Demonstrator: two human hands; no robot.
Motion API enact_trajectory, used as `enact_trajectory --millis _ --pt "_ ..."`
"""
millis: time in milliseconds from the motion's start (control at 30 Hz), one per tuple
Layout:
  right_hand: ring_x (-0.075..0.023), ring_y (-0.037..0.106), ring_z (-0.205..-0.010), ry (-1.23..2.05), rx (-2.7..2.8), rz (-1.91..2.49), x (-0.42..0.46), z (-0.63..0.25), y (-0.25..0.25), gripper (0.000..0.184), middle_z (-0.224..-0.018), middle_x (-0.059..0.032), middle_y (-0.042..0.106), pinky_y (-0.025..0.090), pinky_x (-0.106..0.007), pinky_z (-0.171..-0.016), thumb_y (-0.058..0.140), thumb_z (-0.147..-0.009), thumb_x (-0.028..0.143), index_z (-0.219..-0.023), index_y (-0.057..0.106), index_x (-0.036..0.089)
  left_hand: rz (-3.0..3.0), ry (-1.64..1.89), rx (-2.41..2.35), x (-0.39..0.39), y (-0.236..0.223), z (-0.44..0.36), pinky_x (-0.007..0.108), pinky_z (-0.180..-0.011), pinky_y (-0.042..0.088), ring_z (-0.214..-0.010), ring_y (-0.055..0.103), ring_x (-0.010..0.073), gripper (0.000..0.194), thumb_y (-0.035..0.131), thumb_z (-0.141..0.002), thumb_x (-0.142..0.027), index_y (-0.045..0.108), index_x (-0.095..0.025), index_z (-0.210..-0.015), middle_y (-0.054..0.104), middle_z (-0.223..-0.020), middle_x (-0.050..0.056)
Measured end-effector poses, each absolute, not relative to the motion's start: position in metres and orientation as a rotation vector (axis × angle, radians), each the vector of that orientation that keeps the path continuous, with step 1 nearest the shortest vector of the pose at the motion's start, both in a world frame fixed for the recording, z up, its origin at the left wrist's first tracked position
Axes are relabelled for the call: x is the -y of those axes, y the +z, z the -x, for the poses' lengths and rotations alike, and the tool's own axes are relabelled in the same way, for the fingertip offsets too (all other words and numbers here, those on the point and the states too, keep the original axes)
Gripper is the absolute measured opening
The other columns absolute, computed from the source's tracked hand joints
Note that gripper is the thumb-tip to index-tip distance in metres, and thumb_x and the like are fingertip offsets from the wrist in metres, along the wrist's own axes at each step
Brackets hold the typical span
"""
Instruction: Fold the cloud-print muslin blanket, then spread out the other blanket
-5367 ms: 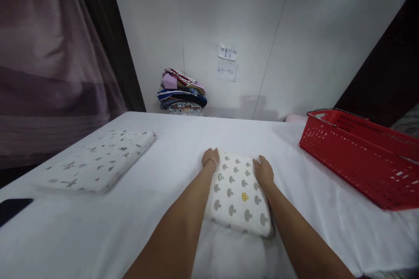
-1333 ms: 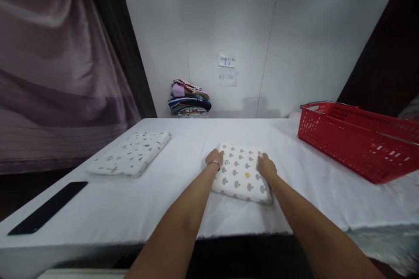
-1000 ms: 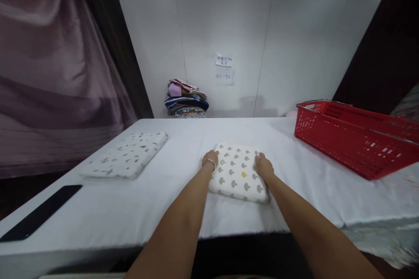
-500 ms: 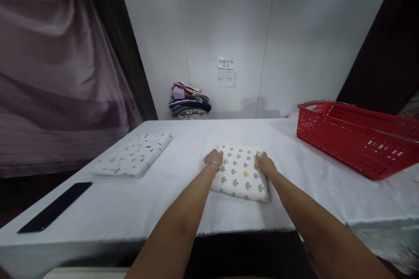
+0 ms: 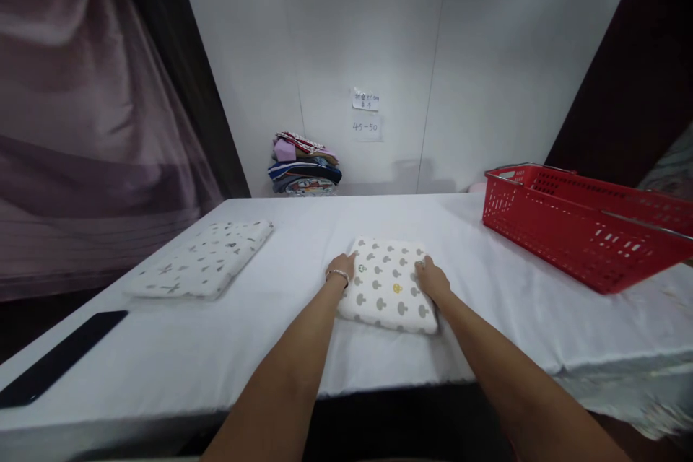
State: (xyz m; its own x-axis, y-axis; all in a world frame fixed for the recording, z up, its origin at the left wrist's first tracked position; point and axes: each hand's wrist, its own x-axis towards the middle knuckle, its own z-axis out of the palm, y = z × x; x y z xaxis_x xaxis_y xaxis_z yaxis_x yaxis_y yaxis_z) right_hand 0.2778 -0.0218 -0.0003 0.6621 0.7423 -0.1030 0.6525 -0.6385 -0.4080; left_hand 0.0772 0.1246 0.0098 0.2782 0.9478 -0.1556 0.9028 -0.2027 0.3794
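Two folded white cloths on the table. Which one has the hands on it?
The mushroom-print cloth, with the left hand and right hand at its sides; the other cloth, with scattered mixed motifs, lies untouched.

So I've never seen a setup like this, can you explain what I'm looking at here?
Sure. There is no machine here: a person works with bare hands. The camera is worn on their head, so you look forward and down past their own arms.

The left hand, with a bracelet at its wrist, and the right hand touch opposite sides of a mushroom-print cloth, folded and lying on a white-covered table. Whether they grip it or just press its edges, I can't tell.

To the left lie another folded cloth and a flat black object I can't identify. A red basket stands on the right. By the wall at the back is a pile of fabrics.
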Motion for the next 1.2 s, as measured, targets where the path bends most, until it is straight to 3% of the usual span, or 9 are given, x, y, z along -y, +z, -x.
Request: enact_trajectory --millis 200,300,433,600,733,867,967,1067,1200 --pt "-0.0299 0.054 -0.102 0.315 1.216 2.575 0.022 -0.278 0.015 0.046 -0.107 -0.0176 0.06 0.038 -0.04 -0.084 0.032 -0.089 0.039 -0.125 0.04 0.012 -2.162 0.183 -1.682 -0.117 0.014 -0.077 0.033 -0.08 0.044 -0.103 0.058 0.0256 0.048 0.028 -0.089 -0.05 0.059 -0.017 -0.104 0.062 -0.111 0.014" --pt "-0.0284 0.037 -0.122 0.105 1.422 2.5 0.014 -0.268 0.022 0.056 -0.13 -0.0183 0.045 0.029 -0.039 -0.097 0.037 -0.089 0.04 -0.136 0.027 0.012 -2.171 0.174 -1.687 -0.114 0.016 -0.078 0.033 -0.08 0.044 -0.103 0.058 0.0253 0.047 0.027 -0.089 -0.048 0.058 -0.017 -0.105 0.063 -0.11 0.014" --pt "-0.0247 0.012 -0.134 -0.038 1.647 2.401 -0.001 -0.254 0.014 0.06 -0.146 -0.012 0.022 0.012 -0.038 -0.106 0.033 -0.09 0.047 -0.138 0.026 0.012 -2.184 0.152 -1.683 -0.113 0.016 -0.078 0.034 -0.079 0.044 -0.101 0.058 0.0253 0.048 0.025 -0.09 -0.047 0.059 -0.016 -0.105 0.063 -0.109 0.014" --pt "-0.0292 0.015 -0.133 0.015 1.667 2.448 -0.006 -0.253 -0.011 0.066 -0.144 -0.0147 0.027 0.012 -0.042 -0.106 0.029 -0.088 0.055 -0.134 0.033 0.008 -2.215 0.12 -1.652 -0.118 0.019 -0.075 0.031 -0.077 0.045 -0.1 0.059 0.0237 0.048 0.025 -0.09 -0.047 0.06 -0.017 -0.1 0.064 -0.107 0.013" --pt "-0.0293 0.015 -0.133 -0.018 1.674 2.445 -0.004 -0.256 -0.017 0.068 -0.144 -0.0143 0.027 0.011 -0.041 -0.105 0.028 -0.087 0.056 -0.135 0.032 0.008 -2.256 0.136 -1.69 -0.118 0.026 -0.084 0.035 -0.083 0.043 -0.104 0.056 0.0256 0.039 0.033 -0.088 -0.042 0.056 -0.015 -0.105 0.062 -0.11 0.014" --pt "-0.0303 0.015 -0.133 -0.043 1.677 2.449 -0.005 -0.255 -0.017 0.069 -0.144 -0.0149 0.026 0.01 -0.042 -0.105 0.026 -0.088 0.055 -0.137 0.03 0.007 -2.492 0.313 -1.56 -0.111 0.027 -0.108 0.038 -0.103 0.025 -0.127 0.033 0.0216 0.037 0.033 -0.089 -0.035 0.045 -0.02 -0.121 0.044 -0.134 0.009" --pt "-0.0308 0.014 -0.133 -0.017 1.677 2.459 -0.005 -0.255 -0.018 0.07 -0.145 -0.0157 0.024 0.01 -0.042 -0.105 0.024 -0.088 0.055 -0.137 0.029 0.006 -2.725 0.308 -1.274 -0.111 0.019 -0.119 0.041 -0.109 0.01 -0.135 0.014 0.021 0.046 0.032 -0.089 -0.042 0.038 -0.022 -0.129 0.027 -0.145 0.004" --pt "-0.0304 0.013 -0.133 0.012 1.676 2.444 -0.005 -0.255 -0.018 0.07 -0.145 -0.0145 0.024 0.01 -0.042 -0.105 0.024 -0.087 0.056 -0.137 0.029 0.007 -2.603 0.095 -1.3 -0.119 0.009 -0.12 0.046 -0.108 0.013 -0.136 0.009 0.0255 0.058 0.025 -0.087 -0.051 0.029 -0.019 -0.136 0.015 -0.149 0.004" --pt "-0.0303 0.013 -0.133 0.086 1.67 2.443 -0.008 -0.256 -0.012 0.069 -0.145 -0.0144 0.024 0.01 -0.042 -0.104 0.025 -0.087 0.056 -0.137 0.031 0.009 -2.542 0.056 -1.297 -0.129 0.001 -0.116 0.041 -0.108 0.018 -0.137 0.007 0.0259 0.064 0.021 -0.087 -0.052 0.024 -0.015 -0.139 0.011 -0.15 0.005"
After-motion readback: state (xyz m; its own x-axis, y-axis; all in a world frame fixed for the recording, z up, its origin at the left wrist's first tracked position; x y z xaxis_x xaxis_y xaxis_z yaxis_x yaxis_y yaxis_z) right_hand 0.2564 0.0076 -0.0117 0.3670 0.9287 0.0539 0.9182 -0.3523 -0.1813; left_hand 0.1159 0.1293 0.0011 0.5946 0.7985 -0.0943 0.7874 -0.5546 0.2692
